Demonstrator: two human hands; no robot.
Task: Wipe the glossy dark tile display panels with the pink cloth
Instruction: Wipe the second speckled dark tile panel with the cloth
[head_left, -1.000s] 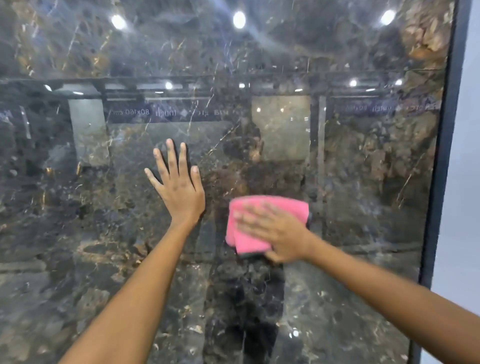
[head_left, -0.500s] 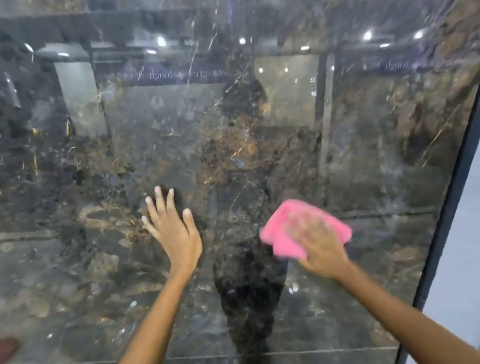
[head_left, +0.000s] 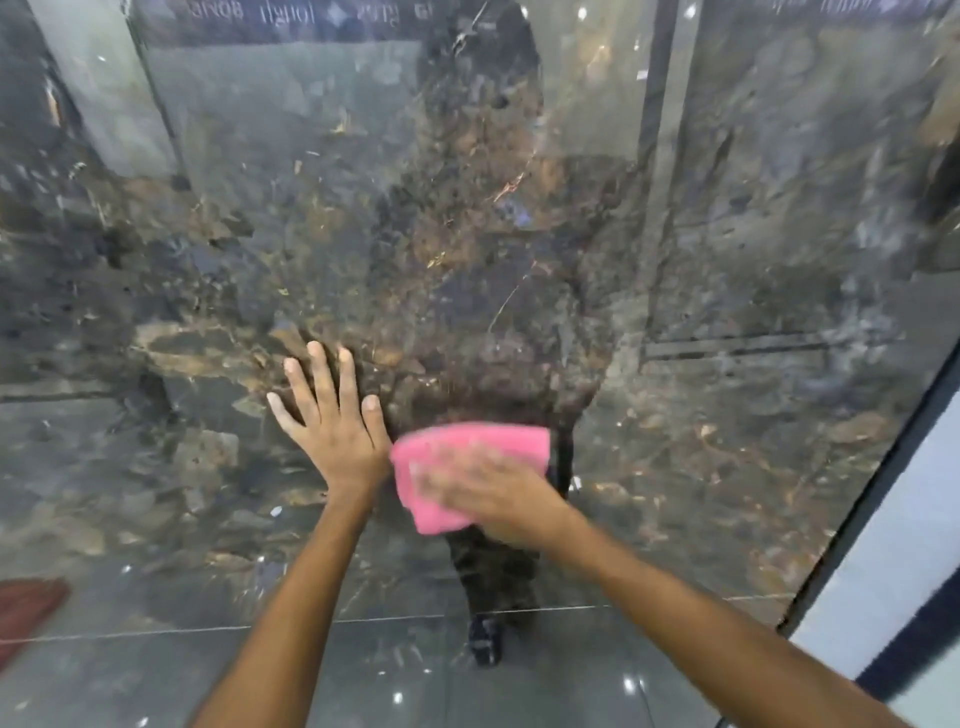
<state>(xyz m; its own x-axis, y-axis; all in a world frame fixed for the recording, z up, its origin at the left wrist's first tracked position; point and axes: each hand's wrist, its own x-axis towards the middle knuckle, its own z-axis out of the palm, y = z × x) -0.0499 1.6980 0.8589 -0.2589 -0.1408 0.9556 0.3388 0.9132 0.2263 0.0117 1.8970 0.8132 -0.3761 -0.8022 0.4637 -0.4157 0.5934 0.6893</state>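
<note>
Your left hand (head_left: 332, 431) lies flat, fingers spread, on the glossy dark marbled tile panel (head_left: 701, 291); just right of it, your blurred right hand (head_left: 493, 493) presses the folded pink cloth (head_left: 467, 441) against the panel's lower middle.

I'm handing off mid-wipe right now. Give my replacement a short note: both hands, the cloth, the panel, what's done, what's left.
Left hand: flat, fingers spread, braced on the dark tile panel.
Right hand: blurred with motion, pressing the pink cloth against the panel's lower middle, right beside the left hand.
Done: cannot tell from the glossy, reflective surface which areas are already wiped.
Left: probably the bottom strip down to the floor seam, the right side toward the dark frame edge, then any other panels.
</note>
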